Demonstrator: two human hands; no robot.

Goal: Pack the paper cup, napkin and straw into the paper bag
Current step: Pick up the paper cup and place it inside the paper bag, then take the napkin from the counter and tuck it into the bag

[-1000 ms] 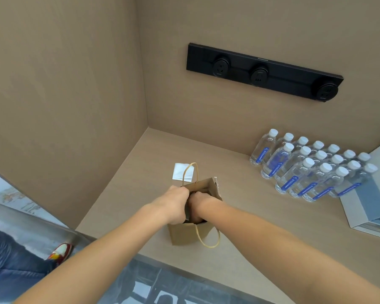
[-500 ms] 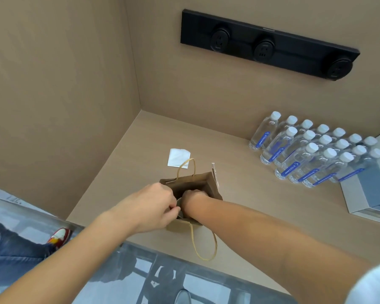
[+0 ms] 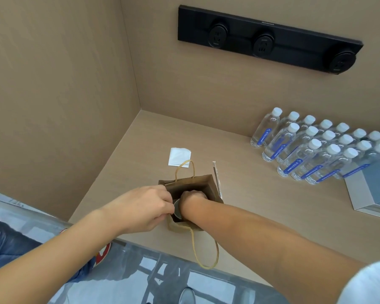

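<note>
Cup (image 3: 177,212) in bag (image 3: 213,187), btwn both hands; R hand (image 3: 193,197) inside.

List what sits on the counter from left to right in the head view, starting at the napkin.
napkin → paper bag → straw beside the bag's right wall → water bottles → grey box at the right edge.

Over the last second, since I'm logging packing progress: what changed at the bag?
The right hand pushed deeper into the paper bag, lowering the paper cup; only its rim shows now. The left hand slid to the bag's near-left edge. The napkin and straw stayed on the table, as did the water bottles.
</note>
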